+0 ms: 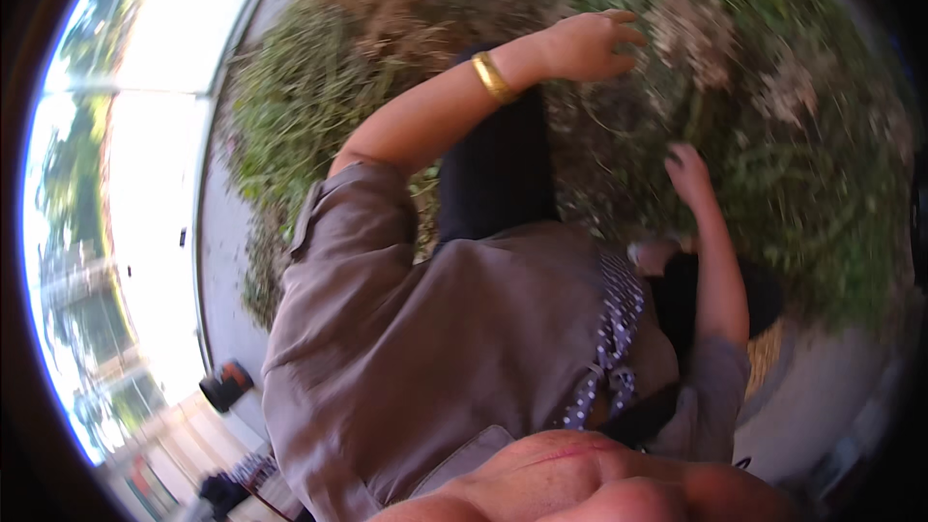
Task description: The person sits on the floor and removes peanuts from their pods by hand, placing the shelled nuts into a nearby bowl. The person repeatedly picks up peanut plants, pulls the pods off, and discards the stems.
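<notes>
My left hand (pixel 591 47), with a gold bracelet (pixel 491 77) at the wrist, reaches across above my dark-trousered leg (pixel 500 167). Its fingers are apart, with nothing seen in them. They are close to a pale, dry-looking tuft (pixel 692 36) among the cut plants. Lower and to the right, my right hand (pixel 689 172) is bent over a heap of green stalks and leaves (pixel 790 188). Blur hides whether its curled fingers hold any stems. A second heap of green stalks (pixel 297 101), brownish at its top, lies to my left.
Grey floor (pixel 225 232) runs along the left, beside a bright glazed opening (pixel 156 181). A black and orange object (pixel 226 386) stands at lower left. Something straw-coloured (pixel 767 355) shows beside my right arm. A polka-dot cloth tie (pixel 616 326) hangs at my waist.
</notes>
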`<control>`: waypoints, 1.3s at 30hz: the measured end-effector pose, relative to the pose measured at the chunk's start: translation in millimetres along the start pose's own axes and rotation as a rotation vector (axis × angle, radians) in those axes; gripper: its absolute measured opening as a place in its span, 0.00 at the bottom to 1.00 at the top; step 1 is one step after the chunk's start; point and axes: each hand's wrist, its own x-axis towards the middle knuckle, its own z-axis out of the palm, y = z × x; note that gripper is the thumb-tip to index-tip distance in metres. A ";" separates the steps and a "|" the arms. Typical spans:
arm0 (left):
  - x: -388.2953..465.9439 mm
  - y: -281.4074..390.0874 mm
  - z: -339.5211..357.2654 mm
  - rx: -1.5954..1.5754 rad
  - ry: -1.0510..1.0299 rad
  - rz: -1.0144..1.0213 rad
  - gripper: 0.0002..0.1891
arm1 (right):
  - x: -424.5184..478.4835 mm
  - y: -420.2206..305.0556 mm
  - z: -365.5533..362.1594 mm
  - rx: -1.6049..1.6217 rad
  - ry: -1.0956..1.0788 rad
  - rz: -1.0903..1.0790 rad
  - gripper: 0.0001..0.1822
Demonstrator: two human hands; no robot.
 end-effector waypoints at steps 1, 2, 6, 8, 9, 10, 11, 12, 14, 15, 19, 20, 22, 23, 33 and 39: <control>6.3 13.4 14.3 -0.106 -0.079 0.040 0.21 | 6.3 -4.8 -13.1 -0.011 0.039 0.053 0.18; 14.8 27.5 26.8 -0.208 -0.157 0.093 0.21 | 15.6 2.8 -23.0 -0.033 0.053 0.052 0.21; 26.7 41.2 84.7 -0.450 -0.528 -0.059 0.22 | 51.3 -5.0 -67.5 -0.109 0.085 0.445 0.32; 23.2 22.9 118.0 -0.323 -0.622 -0.136 0.22 | 60.8 6.5 -84.8 -0.120 0.160 0.451 0.34; 20.7 13.6 126.8 -0.233 -0.652 -0.115 0.22 | 66.8 9.4 -85.8 -0.119 0.187 0.437 0.36; 22.4 7.4 129.7 -0.138 -0.683 -0.088 0.22 | 70.8 9.8 -85.1 -0.090 0.166 0.455 0.36; 25.7 1.8 132.6 -0.042 -0.710 -0.062 0.22 | 75.4 9.2 -84.0 -0.061 0.144 0.470 0.37; 29.8 -3.0 135.6 -0.122 -0.699 -0.123 0.22 | 81.5 8.8 -82.8 -0.033 0.122 0.483 0.38; 40.9 -7.3 136.1 -0.283 -0.673 -0.245 0.22 | 96.4 17.7 -63.6 -0.023 0.086 0.504 0.50; 44.4 -11.4 139.6 -0.303 -0.629 -0.247 0.22 | 102.5 18.9 -55.2 -0.002 0.104 0.530 0.53; 47.8 -20.6 155.1 -0.360 -0.440 -0.271 0.22 | 118.3 25.5 -32.1 0.069 0.088 0.579 0.51; 48.4 -21.2 155.9 -0.361 -0.394 -0.279 0.23 | 118.5 20.7 -34.2 0.049 0.025 0.572 0.46; 53.5 -26.8 160.4 -0.359 -0.375 -0.335 0.26 | 114.4 12.6 -33.0 0.053 0.023 0.502 0.29; 55.2 -28.3 161.7 -0.357 -0.366 -0.361 0.28 | 112.6 8.9 -30.9 0.073 0.042 0.478 0.26; 76.1 -19.3 122.7 -0.552 -0.043 -0.483 0.42 | 92.1 -126.4 -53.2 0.059 0.157 0.126 0.13; 62.3 -14.9 113.3 -0.907 0.298 -0.292 0.15 | 56.0 -139.0 -72.4 0.255 0.324 -0.134 0.19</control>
